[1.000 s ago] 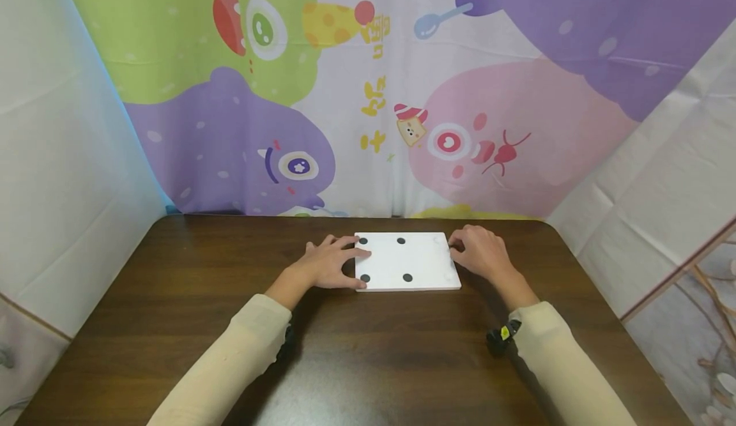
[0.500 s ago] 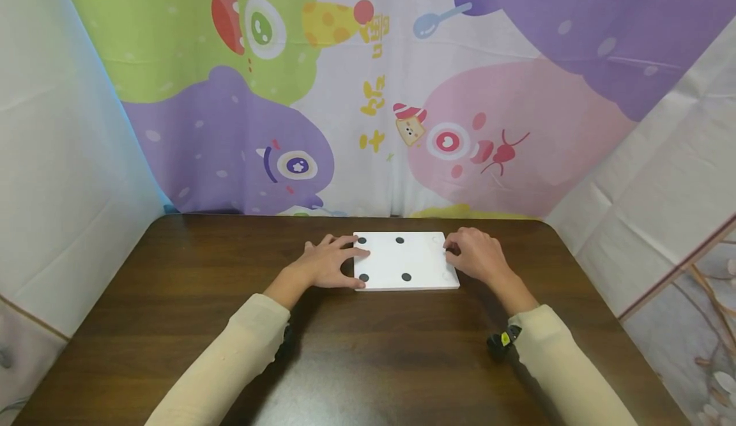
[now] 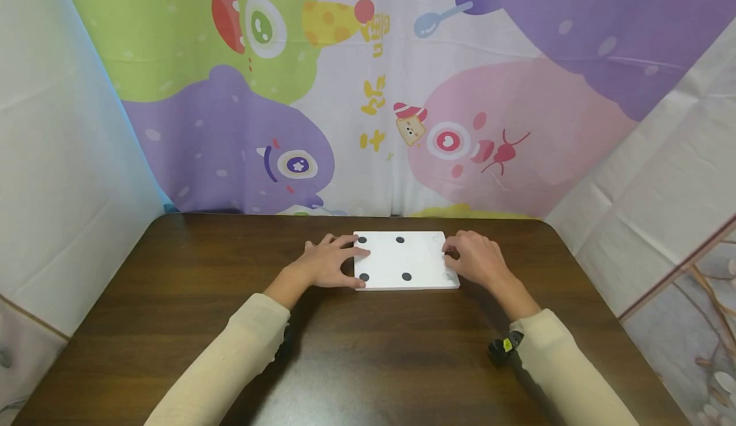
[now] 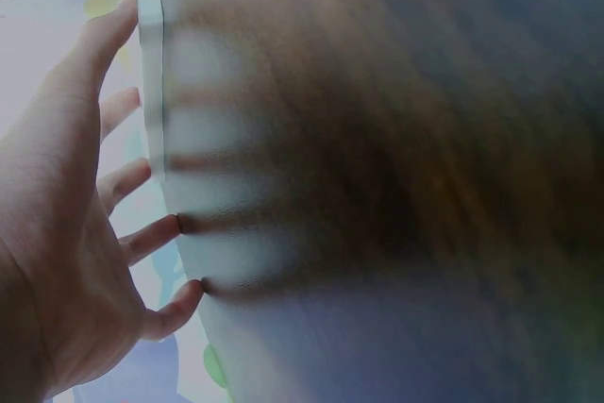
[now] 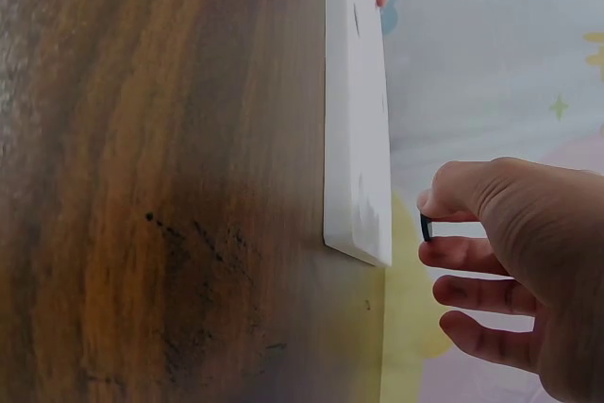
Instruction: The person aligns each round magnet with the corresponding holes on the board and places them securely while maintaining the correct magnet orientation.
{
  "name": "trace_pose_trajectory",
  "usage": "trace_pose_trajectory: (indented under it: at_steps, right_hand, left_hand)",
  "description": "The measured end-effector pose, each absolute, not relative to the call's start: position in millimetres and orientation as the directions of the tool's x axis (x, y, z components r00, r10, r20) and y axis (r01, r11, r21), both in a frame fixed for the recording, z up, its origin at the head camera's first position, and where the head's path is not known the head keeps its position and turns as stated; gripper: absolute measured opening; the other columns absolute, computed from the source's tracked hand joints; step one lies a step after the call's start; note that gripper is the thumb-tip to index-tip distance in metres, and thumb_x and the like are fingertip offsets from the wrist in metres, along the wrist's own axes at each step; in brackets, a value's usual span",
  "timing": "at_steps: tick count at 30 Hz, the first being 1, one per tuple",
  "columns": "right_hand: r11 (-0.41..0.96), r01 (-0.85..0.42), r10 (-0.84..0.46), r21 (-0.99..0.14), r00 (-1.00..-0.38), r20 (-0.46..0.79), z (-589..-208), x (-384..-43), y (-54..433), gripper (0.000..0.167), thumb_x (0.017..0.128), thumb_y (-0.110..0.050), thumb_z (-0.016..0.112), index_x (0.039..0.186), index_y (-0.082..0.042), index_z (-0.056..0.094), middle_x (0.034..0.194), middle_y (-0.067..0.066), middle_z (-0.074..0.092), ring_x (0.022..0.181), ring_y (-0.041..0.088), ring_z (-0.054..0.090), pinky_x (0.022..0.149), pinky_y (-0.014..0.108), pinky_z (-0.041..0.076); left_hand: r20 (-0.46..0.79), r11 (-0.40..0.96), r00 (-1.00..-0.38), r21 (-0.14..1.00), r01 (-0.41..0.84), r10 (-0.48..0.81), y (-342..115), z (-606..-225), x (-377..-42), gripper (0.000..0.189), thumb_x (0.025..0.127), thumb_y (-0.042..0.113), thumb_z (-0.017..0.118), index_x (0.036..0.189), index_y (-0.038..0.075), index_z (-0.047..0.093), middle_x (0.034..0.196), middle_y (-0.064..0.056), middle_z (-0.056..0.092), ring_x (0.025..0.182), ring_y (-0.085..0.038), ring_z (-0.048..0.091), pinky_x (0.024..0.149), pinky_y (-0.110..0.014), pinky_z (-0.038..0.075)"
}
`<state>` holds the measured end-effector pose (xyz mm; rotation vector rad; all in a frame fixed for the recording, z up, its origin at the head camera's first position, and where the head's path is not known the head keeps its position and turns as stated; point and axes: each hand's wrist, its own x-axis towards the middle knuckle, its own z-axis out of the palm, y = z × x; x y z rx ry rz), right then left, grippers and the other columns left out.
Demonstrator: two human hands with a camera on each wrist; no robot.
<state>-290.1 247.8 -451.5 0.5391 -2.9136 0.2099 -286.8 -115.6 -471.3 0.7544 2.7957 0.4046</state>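
A white rectangular board (image 3: 382, 261) lies flat on the table, with black round discs (image 3: 406, 276) near its left corners and middle. Two pale circular marks show towards its right end. My left hand (image 3: 329, 264) has its fingers spread, thumb and fingertips touching the board's left end. At the right end hovers my right hand (image 3: 478, 257), pinching a small black disc (image 5: 426, 225) between thumb and index finger. In the right wrist view this disc stands on edge, apart from the board, and the other fingers are loosely bent.
The dark wooden table (image 3: 368, 356) reaches back to a cartoon-printed curtain (image 3: 368, 177). Pale fabric walls (image 3: 644, 234) stand at both sides. A black wrist camera (image 3: 504, 347) sits on the right wrist.
The right hand has shifted slightly left, its fingertips now above the board's right end, and a little nearer. The left hand and the board stay almost the same.
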Motion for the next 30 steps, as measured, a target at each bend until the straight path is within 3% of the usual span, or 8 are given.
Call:
trace_pose_trajectory:
  at_steps: [17,30]
  right_hand:
    - [0.912,-0.398,-0.376,-0.094,-0.907,0.189,-454,-282,245,0.01,0.095,-0.018,0.082,0.103,-0.014,0.087,0.094,0.005,0.078,0.086,0.024,0.068,0.07,0.049,0.062]
    - [0.899,-0.43,-0.412,-0.08,-0.894,0.176,-456,-273,246,0.007,0.094,-0.017,0.082,0.1,-0.016,0.085,0.092,0.003,0.075,0.085,0.024,0.07,0.066,0.045,0.058]
  left_hand:
    - [-0.149,0.836,-0.846,0.315,0.45,0.511,-116,-473,-289,0.084,0.097,0.073,0.074,0.169,0.037,0.051,0.189,-0.004,0.03,0.168,-0.05,0.035,0.122,-0.095,0.026]
    - [-0.149,0.838,-0.848,0.314,0.447,0.508,-115,-474,-289,0.084,0.097,0.073,0.074,0.169,0.037,0.051,0.189,-0.004,0.03,0.168,-0.049,0.035,0.122,-0.095,0.026]
